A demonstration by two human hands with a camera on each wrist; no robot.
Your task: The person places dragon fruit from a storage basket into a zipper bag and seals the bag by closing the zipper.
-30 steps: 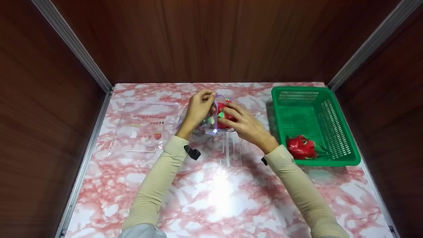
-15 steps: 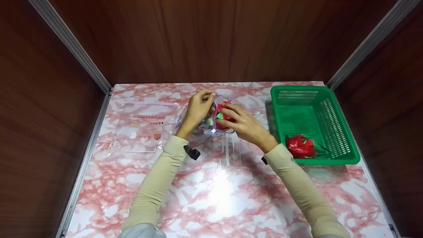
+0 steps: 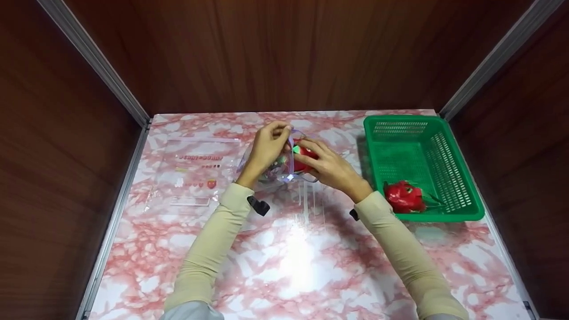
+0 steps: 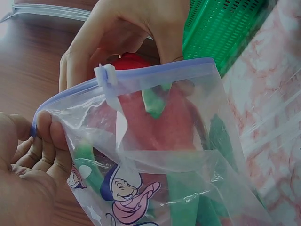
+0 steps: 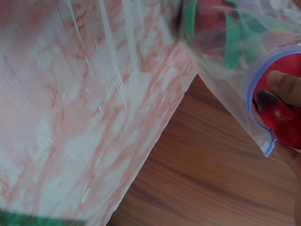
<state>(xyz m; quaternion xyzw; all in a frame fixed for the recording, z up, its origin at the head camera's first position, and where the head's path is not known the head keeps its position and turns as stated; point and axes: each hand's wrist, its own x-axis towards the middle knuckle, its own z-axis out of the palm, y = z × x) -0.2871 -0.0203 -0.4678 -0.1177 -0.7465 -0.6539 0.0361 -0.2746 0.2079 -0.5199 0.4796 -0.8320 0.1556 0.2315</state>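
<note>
My left hand (image 3: 269, 146) pinches the purple zip edge of a clear zip bag (image 4: 127, 197) with a cartoon print. In the left wrist view its fingertips are curled over one end of that edge, beside the white slider (image 4: 106, 75). My right hand (image 3: 333, 168) grips a red dragon fruit (image 5: 282, 123) with green scales at the bag's mouth. The right wrist view shows the thumb (image 5: 284, 87) pressing on the fruit inside the round purple rim. Deeper in the bag, red and green fruit (image 5: 211, 26) shows through the film.
A second clear zip bag (image 3: 191, 169) with red print lies flat at the left. To the right stands a green plastic basket (image 3: 438, 218), another red dragon fruit (image 3: 404, 198) in its near left corner. Wooden panels (image 3: 284, 53) enclose the marbled table (image 3: 249, 275).
The dragon fruit has turned and shifted slightly under my right fingers, its green scale now higher at the rim. The left hand stays on the bag's edge, nearly still.
</note>
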